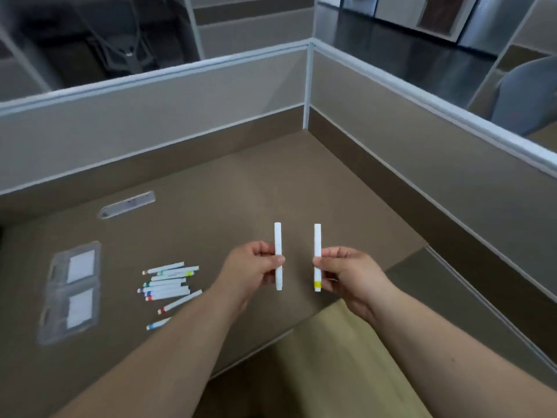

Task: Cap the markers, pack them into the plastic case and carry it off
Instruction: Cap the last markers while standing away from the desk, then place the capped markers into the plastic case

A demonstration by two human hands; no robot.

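Open plastic case (70, 289) (flat, no markers inside), a white marker pinched in each of two hands.

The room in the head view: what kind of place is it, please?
Most likely an open-plan office cubicle. Low partition walls with pale metal trim meet at a corner around a brown desk, an office chair stands in the next bay, and a cable grommet is set into the desktop.
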